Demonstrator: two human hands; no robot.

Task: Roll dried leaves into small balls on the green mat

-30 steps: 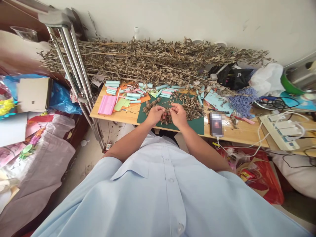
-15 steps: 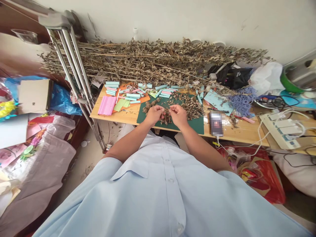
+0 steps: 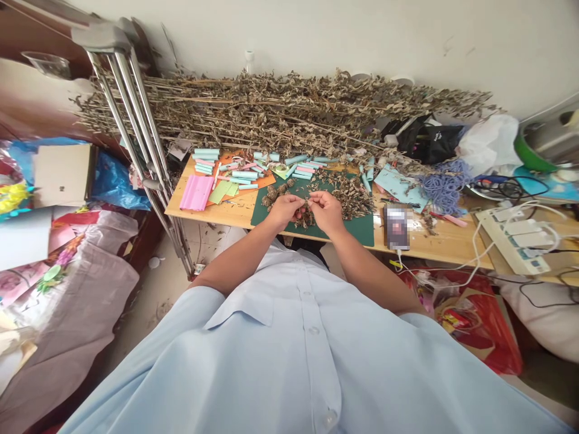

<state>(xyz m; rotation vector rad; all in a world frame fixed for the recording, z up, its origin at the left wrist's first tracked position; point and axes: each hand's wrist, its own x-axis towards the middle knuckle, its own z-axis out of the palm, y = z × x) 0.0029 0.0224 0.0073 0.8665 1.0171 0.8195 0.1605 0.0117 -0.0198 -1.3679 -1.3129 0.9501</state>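
Over a dark green mat (image 3: 362, 234), my left hand (image 3: 288, 211) and my right hand (image 3: 325, 211) are close together with fingertips nearly meeting. The fingers of both are pinched; whatever they hold is too small to make out, though dried plant bits lie around and under them. A heap of dried leaves (image 3: 357, 198) is just right of my right hand. Several brown dried clumps (image 3: 272, 194) lie beyond my left hand. Small rolled blue and pink papers (image 3: 243, 176) are spread behind the mat.
Long dried stalks (image 3: 271, 114) stretch along the wall. Metal crutches (image 3: 140, 132) lean at the left. On the right are a phone (image 3: 397, 226) on a cable, purple cord (image 3: 446, 187) and a power strip (image 3: 513, 238). Pink paper (image 3: 196, 192) lies on the wooden table (image 3: 438, 246).
My right hand's fingertips have shifted slightly left, closer to my left hand. Both hands remain pinched over the mat.
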